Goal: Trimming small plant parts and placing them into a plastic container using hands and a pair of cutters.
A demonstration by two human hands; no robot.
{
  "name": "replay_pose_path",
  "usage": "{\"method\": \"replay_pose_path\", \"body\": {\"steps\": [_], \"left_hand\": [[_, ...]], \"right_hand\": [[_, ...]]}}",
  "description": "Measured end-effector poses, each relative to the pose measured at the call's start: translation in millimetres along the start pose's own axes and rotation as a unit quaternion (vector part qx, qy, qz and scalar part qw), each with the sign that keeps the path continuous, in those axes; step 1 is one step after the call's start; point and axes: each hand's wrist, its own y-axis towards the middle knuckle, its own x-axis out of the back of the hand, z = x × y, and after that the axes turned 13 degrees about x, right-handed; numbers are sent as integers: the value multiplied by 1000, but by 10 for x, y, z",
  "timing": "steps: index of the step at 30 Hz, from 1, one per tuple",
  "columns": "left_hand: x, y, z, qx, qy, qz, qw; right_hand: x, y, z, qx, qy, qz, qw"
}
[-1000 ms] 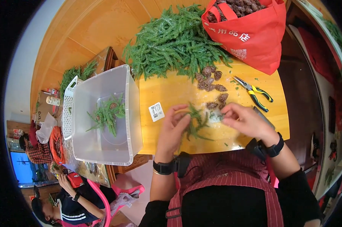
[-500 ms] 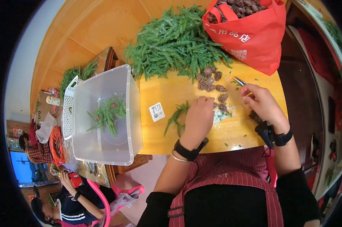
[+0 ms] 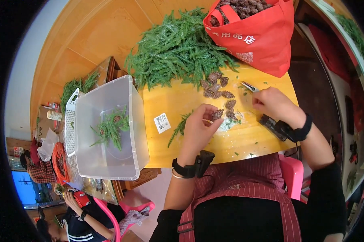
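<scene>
A brown pine cone [image 3: 217,114] sits between the thumb and fingers of my left hand [image 3: 198,127], which is closed on it above the yellow table. Beside that hand lies a green fir sprig [image 3: 178,130], partly covered by it. My right hand [image 3: 272,104] has its fingers curled in at the right. A metal cutting tool [image 3: 248,86] points out from beneath it, its handles hidden, so what the fingers grip cannot be made out. Between and beyond my hands lie several loose pine cones [image 3: 214,89], with two more cones [image 3: 230,105] nearer the left hand.
A large heap of green sprigs [image 3: 182,50] covers the table's far side. Next to it stands a red bag [image 3: 262,40] full of pine cones. A clear plastic bin [image 3: 139,133] at the left holds sprigs with cones. A white label [image 3: 162,123] lies beside it. Another person [image 3: 89,218] sits lower left.
My left hand has turned and lifted, and now shows a pine cone in its fingers. My right hand has curled in more tightly by the cutting tool. The whole view has shifted slightly.
</scene>
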Motion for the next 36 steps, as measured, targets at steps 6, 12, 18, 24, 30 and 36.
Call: {"method": "replay_pose_path", "body": {"steps": [6,12,18,24,30,36], "left_hand": [[74,-145,23,51,-249,60,965],[25,-178,7,51,-345,96,932],[15,-243,-102,-4,-347,89,934],[-18,-292,-252,3,-354,110,929],[-91,-340,-317,-21,-378,125,917],[-133,-354,-274,-66,-413,117,901]], "right_hand": [[-270,71,-94,-16,-4,91,996],[-120,259,32,-22,101,-125,987],[335,140,352,25,485,-287,826],[315,-138,686,54,664,-248,704],[15,-157,836,8,747,-270,607],[-132,-155,901,5,745,-273,608]]}}
